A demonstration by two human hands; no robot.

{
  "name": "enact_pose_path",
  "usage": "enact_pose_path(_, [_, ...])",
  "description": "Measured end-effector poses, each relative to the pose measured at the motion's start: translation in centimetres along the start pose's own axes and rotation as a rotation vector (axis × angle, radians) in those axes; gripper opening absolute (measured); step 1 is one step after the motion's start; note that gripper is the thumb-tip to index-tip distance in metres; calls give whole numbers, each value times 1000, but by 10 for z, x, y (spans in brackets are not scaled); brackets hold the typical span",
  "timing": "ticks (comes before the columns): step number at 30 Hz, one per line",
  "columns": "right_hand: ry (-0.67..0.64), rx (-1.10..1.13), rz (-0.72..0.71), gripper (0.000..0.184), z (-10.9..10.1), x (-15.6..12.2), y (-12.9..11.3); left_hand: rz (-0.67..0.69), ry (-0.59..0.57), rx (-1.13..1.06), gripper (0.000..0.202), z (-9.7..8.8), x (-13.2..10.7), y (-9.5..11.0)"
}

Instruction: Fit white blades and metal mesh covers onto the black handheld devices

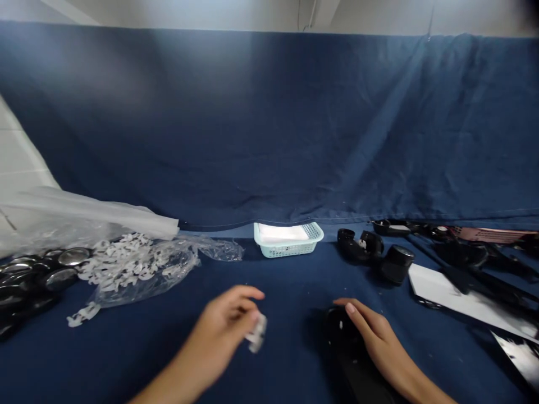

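Note:
My left hand [223,331] hovers low over the blue cloth with its fingers pinched on a small white plastic piece [256,334], which is blurred. My right hand [374,336] rests on a long black plastic part [345,348] lying on the cloth, fingers curled over its rounded far end. The two hands are about a hand's width apart.
A clear bag of small white pieces [130,266] lies at left beside several shiny black round caps [37,275]. A pale basket [290,241] stands at the back centre. Black parts [374,252] and white-faced panels [455,294] fill the right. A blue curtain [269,123] hangs behind.

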State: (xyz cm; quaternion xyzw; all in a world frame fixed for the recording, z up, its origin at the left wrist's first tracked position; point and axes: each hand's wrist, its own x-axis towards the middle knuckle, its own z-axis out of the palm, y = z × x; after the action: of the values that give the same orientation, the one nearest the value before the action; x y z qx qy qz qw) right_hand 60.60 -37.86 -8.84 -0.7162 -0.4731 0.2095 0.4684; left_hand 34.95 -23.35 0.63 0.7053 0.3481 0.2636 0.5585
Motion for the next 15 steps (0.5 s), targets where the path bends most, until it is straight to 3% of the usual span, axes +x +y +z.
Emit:
enact_pose_path(1, [24, -52, -37, 39, -2, -3, -2, 22, -110, -16, 26, 22, 0, 0])
enact_pose_path(3, [98, -142, -151, 31, -9, -8, -8, 42, -221, -73, 20, 56, 3, 5])
enact_pose_path(6, [158, -172, -334, 25, -24, -13, -28, -13, -274, -299, 21, 86, 15, 23])
enact_pose_path(10, [50, -47, -403, 24, -37, -12, -57, -64, -291, -550, 22, 107, 32, 44])
enact_pose_path(15, [31, 205, -280, 22, -34, 0, -68, -42, -277, -703, 17, 116, 43, 39])
